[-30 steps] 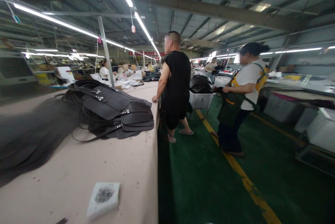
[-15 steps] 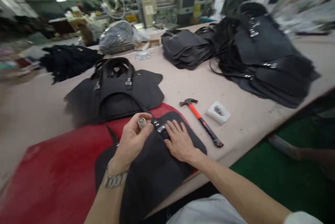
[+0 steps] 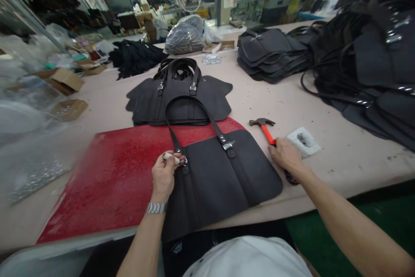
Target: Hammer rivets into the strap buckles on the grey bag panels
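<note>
A dark grey bag panel (image 3: 214, 177) with a looped strap handle (image 3: 189, 99) lies flat in front of me, partly over a red mat (image 3: 110, 182). My left hand (image 3: 162, 178) pinches a short off-white cylindrical tool (image 3: 170, 157), tilted beside the left metal buckle (image 3: 185, 161); whether its tip touches the buckle I cannot tell. The right buckle (image 3: 228, 145) lies exposed on the panel. To the right, my right hand (image 3: 287, 155) is closed around the black grip of a claw hammer (image 3: 267, 133) with an orange-red neck, its head pointing away from me.
Behind the mat lies a stack of similar bag panels (image 3: 181, 110). More dark panels (image 3: 275, 54) pile up at the back and right. A white tray of small dark pieces (image 3: 304, 140) sits beside the hammer. Plastic bags and cardboard boxes (image 3: 61, 80) crowd the left.
My right hand has left the panel and taken hold of the hammer. The off-white tool is now at the left buckle in my left hand. My view has turned left.
</note>
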Tool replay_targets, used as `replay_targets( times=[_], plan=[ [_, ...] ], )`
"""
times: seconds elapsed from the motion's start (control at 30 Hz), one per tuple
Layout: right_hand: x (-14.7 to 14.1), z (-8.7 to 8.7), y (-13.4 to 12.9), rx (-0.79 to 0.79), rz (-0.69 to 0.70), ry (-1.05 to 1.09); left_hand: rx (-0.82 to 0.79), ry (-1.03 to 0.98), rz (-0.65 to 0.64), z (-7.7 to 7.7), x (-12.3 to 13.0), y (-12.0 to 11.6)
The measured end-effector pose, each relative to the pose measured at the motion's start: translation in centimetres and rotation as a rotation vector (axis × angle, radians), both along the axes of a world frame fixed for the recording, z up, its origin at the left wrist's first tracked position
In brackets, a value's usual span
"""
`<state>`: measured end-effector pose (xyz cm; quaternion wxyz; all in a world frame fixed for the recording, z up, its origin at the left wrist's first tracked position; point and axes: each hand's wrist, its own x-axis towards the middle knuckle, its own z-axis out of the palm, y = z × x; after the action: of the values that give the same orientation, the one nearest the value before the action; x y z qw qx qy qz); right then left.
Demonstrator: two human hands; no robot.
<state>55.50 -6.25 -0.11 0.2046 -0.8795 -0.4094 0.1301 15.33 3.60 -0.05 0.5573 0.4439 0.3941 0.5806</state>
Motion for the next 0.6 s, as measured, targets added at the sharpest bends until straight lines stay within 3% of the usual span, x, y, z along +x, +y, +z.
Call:
replay_targets(
  times=[0.3, 0.5, 0.6],
  plan=[
    [-1.0, 1.4, -0.2, 0.114, 0.085, 0.73, 0.035, -0.051, 0.021, -1.4, -0.3, 0.3],
    [-3.3, 3.2, 0.5, 0.266, 0.022, 0.905, 0.145, 0.142, -0.097, -1.0, -0.9, 0.7],
    [-5.4, 6.0, 0.7, 0.381, 0.001, 0.914, 0.206, 0.308, -0.258, 0.1, -1.5, 1.0]
  ],
)
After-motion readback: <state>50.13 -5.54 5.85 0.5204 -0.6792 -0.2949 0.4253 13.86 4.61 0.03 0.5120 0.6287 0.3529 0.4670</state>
